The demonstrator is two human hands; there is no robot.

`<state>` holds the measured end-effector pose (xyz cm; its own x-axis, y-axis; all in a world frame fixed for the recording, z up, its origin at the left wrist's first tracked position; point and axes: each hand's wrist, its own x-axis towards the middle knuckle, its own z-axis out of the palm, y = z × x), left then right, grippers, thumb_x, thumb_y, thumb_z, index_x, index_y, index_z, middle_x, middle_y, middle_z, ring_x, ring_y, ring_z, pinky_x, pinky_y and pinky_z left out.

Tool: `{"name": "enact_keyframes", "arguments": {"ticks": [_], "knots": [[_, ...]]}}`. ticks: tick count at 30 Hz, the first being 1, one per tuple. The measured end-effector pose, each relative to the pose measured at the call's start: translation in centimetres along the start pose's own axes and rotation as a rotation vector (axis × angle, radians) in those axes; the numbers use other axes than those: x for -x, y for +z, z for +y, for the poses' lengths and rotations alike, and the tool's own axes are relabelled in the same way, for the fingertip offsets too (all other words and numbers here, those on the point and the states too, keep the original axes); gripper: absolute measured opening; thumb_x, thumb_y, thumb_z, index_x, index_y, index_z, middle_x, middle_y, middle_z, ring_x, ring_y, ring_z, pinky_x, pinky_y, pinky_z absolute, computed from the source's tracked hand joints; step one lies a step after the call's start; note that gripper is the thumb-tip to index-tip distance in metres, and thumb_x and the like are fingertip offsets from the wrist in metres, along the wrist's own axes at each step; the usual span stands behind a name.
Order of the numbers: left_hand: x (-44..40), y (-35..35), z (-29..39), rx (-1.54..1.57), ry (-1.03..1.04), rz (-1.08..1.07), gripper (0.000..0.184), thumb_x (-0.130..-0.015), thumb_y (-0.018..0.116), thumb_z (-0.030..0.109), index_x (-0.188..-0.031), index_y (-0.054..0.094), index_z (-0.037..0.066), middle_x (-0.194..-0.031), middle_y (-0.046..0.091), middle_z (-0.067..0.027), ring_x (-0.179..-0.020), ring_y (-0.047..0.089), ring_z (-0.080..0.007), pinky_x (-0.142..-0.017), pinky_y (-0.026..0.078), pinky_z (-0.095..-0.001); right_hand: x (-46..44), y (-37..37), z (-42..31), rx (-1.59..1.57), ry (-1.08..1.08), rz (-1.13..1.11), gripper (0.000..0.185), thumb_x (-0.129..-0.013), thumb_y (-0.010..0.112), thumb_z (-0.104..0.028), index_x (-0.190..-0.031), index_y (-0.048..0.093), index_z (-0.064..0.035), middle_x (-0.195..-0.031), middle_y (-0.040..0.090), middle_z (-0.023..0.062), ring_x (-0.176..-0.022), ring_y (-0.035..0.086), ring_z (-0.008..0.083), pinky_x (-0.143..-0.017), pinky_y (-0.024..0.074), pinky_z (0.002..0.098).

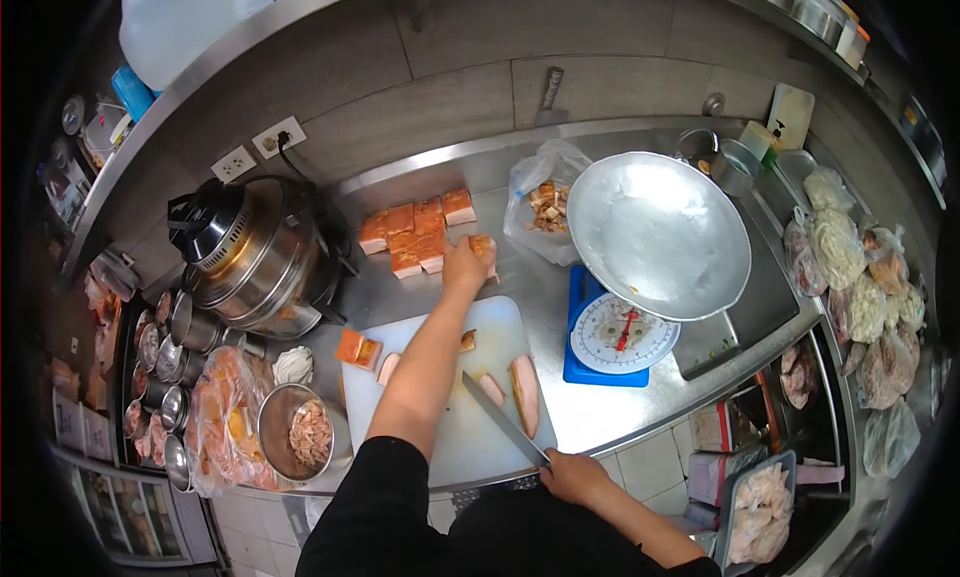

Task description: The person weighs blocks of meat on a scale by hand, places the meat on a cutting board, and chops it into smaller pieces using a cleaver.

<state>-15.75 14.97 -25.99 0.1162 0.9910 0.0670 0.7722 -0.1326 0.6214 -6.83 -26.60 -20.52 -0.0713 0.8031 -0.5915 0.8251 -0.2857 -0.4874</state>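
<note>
Head view: left hand (466,267) stretched across the board (495,317), fingers on the end block (484,249) of meat; cannot tell whether they close round it or only touch. End block at the right of a cluster of blocks (415,227), orange-topped, on the steel counter (610,402) behind the board. Right hand (575,477) low, clamped on the knife (505,422) handle; blade angled over the board, tip forward and left, near a pale slice (491,388). Long slab (525,395) just right of the blade. Bag (525,217) of chunks beyond; pan (655,232) over blue scale (625,333) to the right; bowl (272,432) of shredded meat left of the board
</note>
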Motion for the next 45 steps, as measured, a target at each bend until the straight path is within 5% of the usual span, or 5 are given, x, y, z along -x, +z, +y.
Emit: {"name": "enact_keyframes", "arguments": {"ticks": [7, 25, 31, 37, 45], "knots": [[0.9, 1.6, 0.4, -0.621, 0.164, -0.121, 0.092, -0.081, 0.078, 0.061, -0.148, 0.047, 0.007, -0.143, 0.048, -0.0108, -0.136, 0.046, -0.0286, -0.105, 0.043, -0.0429, -0.2, 0.0, -0.2, 0.020, 0.035, -0.021, 0.031, -0.099, 0.055, -0.031, -0.114, 0.062, -0.0056, -0.103, 0.073, 0.0219, -0.100, 0.071, 0.0407, -0.089, 0.0549, 0.0540], [-6.9, 1.8, -2.6, -0.945, 0.389, 0.087, 0.041, -0.099, 0.053, 0.021, -0.139, 0.056, 0.011, -0.125, 0.061, -0.0062, -0.123, 0.055, -0.0223, -0.096, 0.040, -0.0447, 0.2, 0.3, -1.1, 0.000, 0.103, -0.004, 0.028, -0.099, 0.055, -0.031, -0.113, 0.061, -0.0082, -0.097, 0.074, 0.0201, -0.091, 0.072, 0.0408, -0.082, 0.0569, 0.0534], [-6.7, -0.5, -2.9, -0.828, 0.336, 0.067, 0.039, -0.097, 0.059, 0.020, -0.136, 0.056, 0.016, -0.134, 0.058, -0.0059, -0.129, 0.051, -0.0240, -0.100, 0.040, -0.0482, 0.2, 0.7, -1.1, 0.015, 0.088, 0.019, 0.027, -0.099, 0.055, -0.029, -0.112, 0.061, -0.0065, -0.097, 0.074, 0.0211, -0.089, 0.072, 0.0408, -0.081, 0.0569, 0.0537], [0.6, -10.8, -3.8, 0.113, 0.437, 0.221, 0.018, -0.090, 0.076, 0.020, -0.084, 0.068, 0.005, -0.074, 0.067, -0.0141, -0.071, 0.067, -0.0322, -0.067, 0.051, -0.0425, 0.2, 1.0, -1.0, 0.027, 0.052, 0.058, 0.026, -0.098, 0.057, -0.028, -0.110, 0.062, -0.0054, -0.096, 0.073, 0.0227, -0.092, 0.071, 0.0427, -0.084, 0.0556, 0.0550], [21.1, -21.9, -12.7, 0.302, 0.048, -0.015, 0.022, -0.093, 0.076, 0.021, -0.103, 0.071, 0.001, -0.088, 0.071, -0.0064, -0.078, 0.060, -0.0123, -0.072, 0.051, -0.0310, 0.2, 1.7, -0.7, 0.076, -0.021, 0.131, 0.027, -0.098, 0.057, -0.027, -0.111, 0.061, -0.0040, -0.091, 0.073, 0.0250, -0.089, 0.071, 0.0448, -0.083, 0.0551, 0.0566]]}}
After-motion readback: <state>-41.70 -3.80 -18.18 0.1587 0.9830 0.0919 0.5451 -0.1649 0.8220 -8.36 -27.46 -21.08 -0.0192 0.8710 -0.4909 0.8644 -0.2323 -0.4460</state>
